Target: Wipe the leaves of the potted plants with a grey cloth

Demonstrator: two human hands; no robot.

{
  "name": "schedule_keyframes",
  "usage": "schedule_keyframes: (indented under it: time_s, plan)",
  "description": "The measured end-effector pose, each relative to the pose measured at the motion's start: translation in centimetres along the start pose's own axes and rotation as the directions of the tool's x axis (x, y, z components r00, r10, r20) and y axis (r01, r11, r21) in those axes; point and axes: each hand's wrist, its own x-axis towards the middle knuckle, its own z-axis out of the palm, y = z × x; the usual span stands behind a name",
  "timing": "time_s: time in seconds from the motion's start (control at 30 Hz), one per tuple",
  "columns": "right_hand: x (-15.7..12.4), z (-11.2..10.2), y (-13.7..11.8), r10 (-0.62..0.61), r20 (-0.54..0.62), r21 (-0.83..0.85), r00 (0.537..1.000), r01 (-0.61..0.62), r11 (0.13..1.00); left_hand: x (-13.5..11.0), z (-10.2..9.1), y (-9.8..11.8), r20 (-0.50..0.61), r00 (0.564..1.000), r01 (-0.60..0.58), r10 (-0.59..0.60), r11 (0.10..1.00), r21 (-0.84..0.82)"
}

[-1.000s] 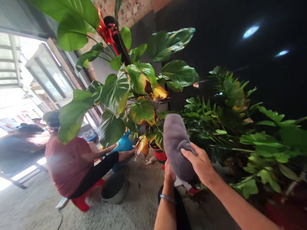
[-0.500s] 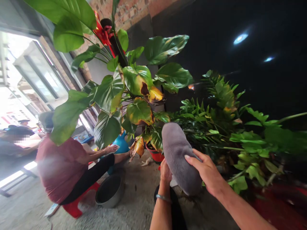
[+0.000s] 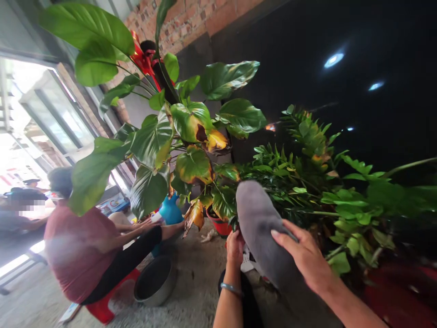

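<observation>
A grey, soft-napped, sole-shaped plush piece [image 3: 259, 223] is held up in front of me, tilted, its rounded end upward; its lower part is blurred. My right hand [image 3: 303, 250] pinches its right edge, thumb on the face and the index finger along the rim. At its left edge, my left hand [image 3: 235, 248] is closed, with the fingertips mostly hidden behind the piece. A bracelet [image 3: 232, 288] circles my left wrist. Just beyond stands a large-leaved potted plant [image 3: 194, 164], some leaves yellow and brown, in a red pot [image 3: 220, 224].
To the left, a person [image 3: 80, 246] sits on a red stool [image 3: 102, 314], hands near a blue rounded object [image 3: 170, 210]. A dark bucket [image 3: 155, 282] stands on the concrete floor. More leafy plants [image 3: 307, 182] line the dark glossy wall. Another person [image 3: 23, 218] is farther left.
The grey piece has shifted slightly right and turned a little, with my right hand moving along. My left hand stays by its left edge. The whole view has shifted slightly.
</observation>
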Motion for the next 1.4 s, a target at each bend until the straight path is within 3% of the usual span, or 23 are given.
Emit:
schedule_keyframes:
  time_s: [0.07,0.13,0.23,0.3,0.4,0.53,0.57,0.67,0.77,0.87,0.93,1.03,1.1,1.17,1.3,1.4]
  plan:
    - [1.6,0.3,-0.3,-0.037,0.015,0.028,0.999,0.037,0.999,-0.2,0.5,-0.2,-0.002,1.0,0.012,-0.012,0.998,-0.055]
    - [1.8,0.3,1.4,0.068,-0.048,0.06,0.997,-0.065,0.996,-0.2,0.8,-0.1,-0.014,1.0,0.017,-0.018,0.995,-0.094]
    - [-0.7,-0.7,5.2,0.255,-0.157,0.039,0.954,-0.252,0.967,0.0,0.9,0.0,-0.035,0.999,0.013,-0.018,0.991,-0.134]
    - [-2.8,-1.5,6.3,0.278,-0.168,0.036,0.946,-0.275,0.961,0.1,0.9,0.1,-0.043,0.999,0.01,-0.017,0.988,-0.153]
    - [-3.1,-1.9,4.3,0.228,-0.195,0.075,0.954,-0.217,0.973,0.0,0.9,0.1,-0.044,0.998,0.03,-0.038,0.986,-0.161]
    - [1.5,-1.1,0.3,0.047,-0.197,0.16,0.979,-0.015,0.987,-0.5,1.1,0.5,-0.035,0.997,0.068,-0.075,0.984,-0.163]
    - [2.5,-1.0,0.3,0.071,-0.194,0.214,0.978,-0.029,0.976,-0.6,1.1,0.6,-0.039,0.996,0.071,-0.079,0.984,-0.165]
    - [2.9,-1.3,2.7,0.325,-0.122,0.369,0.938,-0.261,0.892,-0.8,1.2,0.9,-0.047,0.995,0.075,-0.084,0.982,-0.172]
    - [-0.1,-2.4,5.7,0.451,-0.16,0.368,0.878,-0.371,0.853,-0.7,1.1,0.9,-0.053,0.995,0.08,-0.09,0.982,-0.174]
    - [-2.8,-3.0,5.1,0.508,-0.176,0.4,0.843,-0.41,0.819,-0.6,0.9,0.8,-0.06,0.994,0.083,-0.094,0.982,-0.167]
    - [-2.6,-2.7,2.8,0.461,-0.154,0.463,0.874,-0.348,0.815,-0.6,0.9,0.8,-0.058,0.994,0.085,-0.095,0.984,-0.157]
    - [0.2,-2.1,-0.4,0.233,-0.254,0.493,0.939,-0.082,0.866,-0.8,1.0,1.0,-0.049,0.994,0.086,-0.094,0.986,-0.14]
    - [2.1,-1.9,-0.6,0.198,-0.262,0.492,0.944,-0.046,0.869,-0.9,1.0,1.2,-0.045,0.995,0.087,-0.094,0.987,-0.137]
    - [2.6,-1.9,0.7,0.317,-0.188,0.507,0.929,-0.185,0.842,-1.0,1.0,1.3,-0.046,0.994,0.087,-0.094,0.986,-0.139]
    - [-1.0,-2.5,4.8,0.598,-0.07,0.467,0.799,-0.503,0.727,-1.0,1.0,1.3,-0.051,0.994,0.088,-0.097,0.984,-0.153]
    - [-3.7,-2.6,4.3,0.609,-0.06,0.435,0.791,-0.529,0.729,-1.0,1.0,1.1,-0.057,0.994,0.082,-0.093,0.982,-0.168]
